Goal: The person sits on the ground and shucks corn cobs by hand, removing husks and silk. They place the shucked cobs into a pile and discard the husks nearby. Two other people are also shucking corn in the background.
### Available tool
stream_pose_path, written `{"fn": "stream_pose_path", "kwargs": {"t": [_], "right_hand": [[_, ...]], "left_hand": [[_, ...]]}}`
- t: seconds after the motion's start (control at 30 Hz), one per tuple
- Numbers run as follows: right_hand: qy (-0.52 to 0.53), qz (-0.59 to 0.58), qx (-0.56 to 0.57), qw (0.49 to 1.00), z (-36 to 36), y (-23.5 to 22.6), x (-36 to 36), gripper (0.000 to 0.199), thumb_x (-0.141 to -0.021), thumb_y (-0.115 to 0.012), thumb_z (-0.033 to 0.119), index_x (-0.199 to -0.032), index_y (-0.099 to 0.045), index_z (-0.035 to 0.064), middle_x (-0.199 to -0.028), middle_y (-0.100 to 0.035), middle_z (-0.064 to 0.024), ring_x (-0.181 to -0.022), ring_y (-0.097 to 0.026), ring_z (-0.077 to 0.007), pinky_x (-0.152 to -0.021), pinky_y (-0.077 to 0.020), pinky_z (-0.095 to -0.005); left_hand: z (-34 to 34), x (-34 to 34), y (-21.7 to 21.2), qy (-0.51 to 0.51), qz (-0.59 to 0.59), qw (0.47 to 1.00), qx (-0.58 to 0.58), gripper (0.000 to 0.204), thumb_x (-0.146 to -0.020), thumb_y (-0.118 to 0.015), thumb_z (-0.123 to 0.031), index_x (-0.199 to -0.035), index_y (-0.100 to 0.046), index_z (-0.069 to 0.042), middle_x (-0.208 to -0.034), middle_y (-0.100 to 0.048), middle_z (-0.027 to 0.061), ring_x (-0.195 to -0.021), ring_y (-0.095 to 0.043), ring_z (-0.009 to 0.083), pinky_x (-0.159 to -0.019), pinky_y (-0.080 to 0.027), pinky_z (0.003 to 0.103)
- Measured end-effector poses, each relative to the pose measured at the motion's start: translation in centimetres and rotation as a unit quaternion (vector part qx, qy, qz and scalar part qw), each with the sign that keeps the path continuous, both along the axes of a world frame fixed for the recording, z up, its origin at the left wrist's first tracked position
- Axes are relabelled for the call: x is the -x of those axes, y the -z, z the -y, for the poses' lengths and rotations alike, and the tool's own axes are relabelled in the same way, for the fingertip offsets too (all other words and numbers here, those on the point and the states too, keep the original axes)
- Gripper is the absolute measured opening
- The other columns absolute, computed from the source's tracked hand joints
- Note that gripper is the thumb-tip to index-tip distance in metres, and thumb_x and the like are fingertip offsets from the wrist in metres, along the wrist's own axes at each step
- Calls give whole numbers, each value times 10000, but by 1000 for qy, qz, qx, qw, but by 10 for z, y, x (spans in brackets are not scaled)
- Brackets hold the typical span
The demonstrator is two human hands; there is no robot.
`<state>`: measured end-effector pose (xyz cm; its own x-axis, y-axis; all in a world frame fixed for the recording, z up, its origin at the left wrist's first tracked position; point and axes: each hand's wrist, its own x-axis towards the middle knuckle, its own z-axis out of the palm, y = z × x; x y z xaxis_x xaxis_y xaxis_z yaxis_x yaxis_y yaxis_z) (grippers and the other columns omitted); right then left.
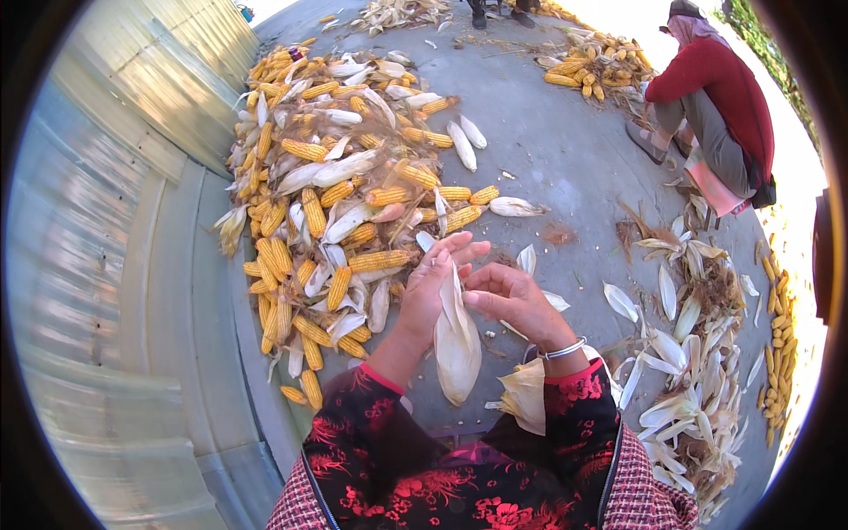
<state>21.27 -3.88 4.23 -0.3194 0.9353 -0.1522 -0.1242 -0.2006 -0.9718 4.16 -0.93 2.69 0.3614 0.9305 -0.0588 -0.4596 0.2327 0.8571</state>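
Note:
Upright in front of me hangs an ear of corn in pale, dry husk, its wide end down. My left hand is closed round its upper part, fingers pointing up and to the right. Thumb and fingers of my right hand pinch the husk near the top from the right side; a silver bracelet circles that wrist. The kernels inside are hidden by the husk. Loose husk lies below my right forearm.
A big heap of yellow corn ears lies left, beside a corrugated metal wall. Stripped husks are piled right, with more ears beyond. A person in red sits low at far right by another corn pile.

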Motion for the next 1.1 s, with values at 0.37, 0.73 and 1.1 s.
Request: {"fn": "stream_pose_path", "kwargs": {"t": [0.37, 0.73, 1.1], "right_hand": [[-14, 39, 11, 999, -3, 15, 16, 129, -906, -646, 132, -959, -675, 18, -788, -635, 18, -683, -558, -47, -605, -453, -216], [-13, -47, 47, 998, -3, 20, 10, 164, -925, -585, 122, -1019, -645, 3, -852, -666, -37, -687, -652, -114, -648, -531, -253], [25, -52, 41, 997, -4, 18, 15, 200, -907, -634, 145, -1065, -642, 23, -855, -633, -7, -654, -571, -86, -621, -456, -222]], "left_hand": [[10, 42, 3, 23, -85, 996, 1, 316, -941, -638, -172, -1207, -580, -10, -1103, -651, 59, -986, -613, 124, -912, -472, 292], [13, 49, 13, 11, -36, 997, 60, 85, -925, -629, -98, -1001, -618, -61, -925, -642, -5, -853, -588, 76, -797, -472, 252], [14, 44, 13, -23, -86, 996, 12, 76, -923, -627, -84, -987, -586, -78, -891, -642, -3, -798, -609, 73, -725, -483, 223]]}}
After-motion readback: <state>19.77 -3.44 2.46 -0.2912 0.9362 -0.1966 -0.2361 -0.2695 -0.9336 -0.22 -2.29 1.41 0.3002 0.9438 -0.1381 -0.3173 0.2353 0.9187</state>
